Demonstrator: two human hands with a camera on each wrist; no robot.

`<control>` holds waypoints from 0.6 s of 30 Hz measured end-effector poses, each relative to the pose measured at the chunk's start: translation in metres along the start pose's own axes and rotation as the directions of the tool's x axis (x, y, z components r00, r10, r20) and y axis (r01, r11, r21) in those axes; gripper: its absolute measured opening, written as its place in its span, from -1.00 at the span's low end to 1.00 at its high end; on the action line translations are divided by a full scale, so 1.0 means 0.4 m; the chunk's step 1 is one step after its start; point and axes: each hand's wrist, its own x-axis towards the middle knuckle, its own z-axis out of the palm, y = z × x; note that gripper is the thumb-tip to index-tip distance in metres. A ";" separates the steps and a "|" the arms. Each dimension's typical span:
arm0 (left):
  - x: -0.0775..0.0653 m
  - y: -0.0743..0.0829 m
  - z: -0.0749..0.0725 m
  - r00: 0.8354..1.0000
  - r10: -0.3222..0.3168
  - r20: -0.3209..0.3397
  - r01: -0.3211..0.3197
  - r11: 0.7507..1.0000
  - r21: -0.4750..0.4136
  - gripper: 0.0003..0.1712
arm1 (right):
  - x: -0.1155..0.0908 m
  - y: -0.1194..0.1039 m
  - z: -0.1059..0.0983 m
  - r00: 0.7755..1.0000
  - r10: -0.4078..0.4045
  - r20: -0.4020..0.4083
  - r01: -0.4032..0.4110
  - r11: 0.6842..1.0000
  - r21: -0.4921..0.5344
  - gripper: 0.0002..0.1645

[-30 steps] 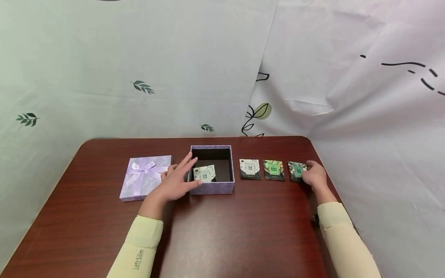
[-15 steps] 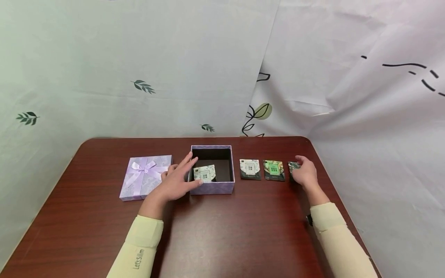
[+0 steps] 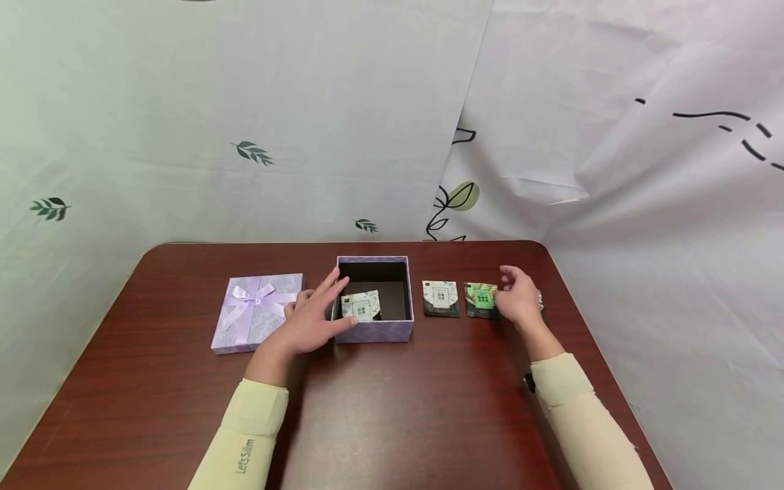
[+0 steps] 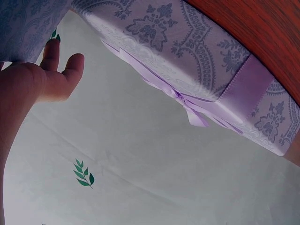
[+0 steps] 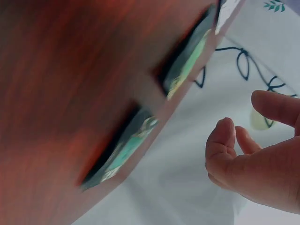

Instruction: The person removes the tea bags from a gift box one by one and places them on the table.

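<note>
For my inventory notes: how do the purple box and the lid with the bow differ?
The box stands open with a dark inside; the lid shows a patterned top. The lid carries a ribbon bow; the box shows none. The box holds a sachet; the lid bears none. Both are purple, resting on the table.

The left hand (image 3: pixel 309 328) is touching the purple box (image 3: pixel 373 333), which is holding 1 sachet (image 3: pixel 363 305). The right hand (image 3: pixel 520 299) is partly hiding 2 of 3 sachets (image 3: pixel 440 299); the lid (image 3: pixel 260 314) is lying at left.
</note>
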 end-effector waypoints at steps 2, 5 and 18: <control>0.000 0.000 0.000 1.000 -0.003 0.002 0.003 1.000 0.001 -0.05 | -0.004 -0.015 0.008 1.000 -0.015 0.008 0.015 1.000 0.011 -0.32; -0.001 0.000 0.000 1.000 -0.005 0.003 0.005 1.000 0.001 -0.05 | -0.011 -0.039 0.019 0.999 -0.036 0.022 0.036 0.999 0.020 -0.32; -0.004 0.005 -0.004 1.000 -0.016 0.012 0.015 1.000 0.011 -0.03 | -0.042 -0.156 0.065 0.990 -0.130 0.062 0.124 0.988 0.089 -0.32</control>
